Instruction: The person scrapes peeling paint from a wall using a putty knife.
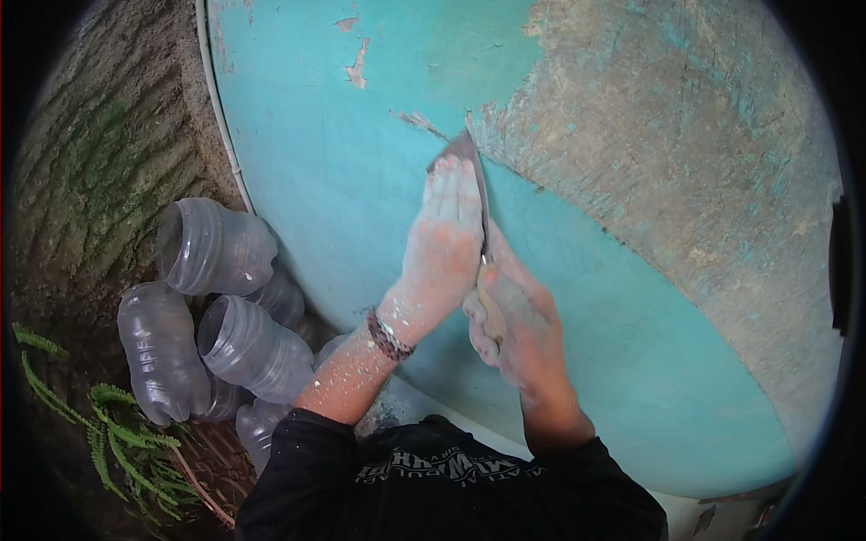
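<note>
My right hand point(528, 324) is closed around the wooden handle of a pointed steel trowel point(462, 145). Its tip touches the painted wall near where turquoise paint point(338, 182) meets a stripped grey-brown patch point(649, 135). My left hand point(446, 223) bears on the blade, fingers straight and together along its flat face; the thumb is hidden. Pale dust coats both hands, and paint flecks dot the left forearm. A dark beaded bracelet point(389, 336) circles the left wrist. Short scrape marks point(423, 124) show just left of the blade tip.
Several clear plastic jars point(254, 351) are heaped at my left, against the wall's lower edge. Behind them rises a rough, ridged earthen or cement surface point(122, 155). A thin pale pipe point(216, 101) runs down the wall's left side. Green fern fronds point(128, 439) grow at lower left.
</note>
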A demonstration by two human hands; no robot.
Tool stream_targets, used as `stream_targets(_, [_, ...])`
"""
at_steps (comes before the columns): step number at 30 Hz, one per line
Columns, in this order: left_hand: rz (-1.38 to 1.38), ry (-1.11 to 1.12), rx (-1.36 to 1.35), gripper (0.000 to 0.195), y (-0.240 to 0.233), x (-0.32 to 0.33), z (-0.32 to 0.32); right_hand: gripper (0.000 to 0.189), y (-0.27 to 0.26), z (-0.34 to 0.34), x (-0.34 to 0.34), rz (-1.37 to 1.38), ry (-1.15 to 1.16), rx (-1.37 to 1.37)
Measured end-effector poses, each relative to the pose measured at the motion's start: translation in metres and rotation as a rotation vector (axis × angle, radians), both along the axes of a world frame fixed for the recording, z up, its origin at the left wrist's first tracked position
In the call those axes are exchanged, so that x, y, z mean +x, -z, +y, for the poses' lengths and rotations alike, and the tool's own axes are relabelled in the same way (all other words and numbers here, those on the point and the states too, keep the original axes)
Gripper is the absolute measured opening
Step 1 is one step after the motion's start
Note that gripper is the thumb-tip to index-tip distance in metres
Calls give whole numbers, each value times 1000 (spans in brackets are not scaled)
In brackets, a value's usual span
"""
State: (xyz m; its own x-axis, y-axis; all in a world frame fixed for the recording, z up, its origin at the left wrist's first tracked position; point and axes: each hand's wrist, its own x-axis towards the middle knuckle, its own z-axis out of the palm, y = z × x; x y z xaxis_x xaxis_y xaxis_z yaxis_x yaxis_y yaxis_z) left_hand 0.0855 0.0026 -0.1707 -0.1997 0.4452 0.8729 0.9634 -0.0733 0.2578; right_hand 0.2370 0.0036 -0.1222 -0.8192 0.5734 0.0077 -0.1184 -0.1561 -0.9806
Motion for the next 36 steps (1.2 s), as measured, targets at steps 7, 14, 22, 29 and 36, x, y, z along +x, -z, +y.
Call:
stream_targets(7, [-7, -22, -10, 65, 14, 11, -1, 55, 10, 0, 1, 14, 15, 16])
stream_targets(14, [-8, 41, -20, 67, -4, -5, -4, 55, 4, -1, -8, 51, 19, -53])
stream_targets(22, [-11, 42, -17, 67, -17, -14, -5, 54, -3, 2, -16, 86, -23, -83])
stream_targets(29, [23, -105, -111, 69, 15, -7, -6, 54, 4, 6, -18, 32, -50, -103])
stream_targets(36, [42, -37, -31, 64, 10, -5, -3, 55, 18, 1, -9, 40, 21, 19])
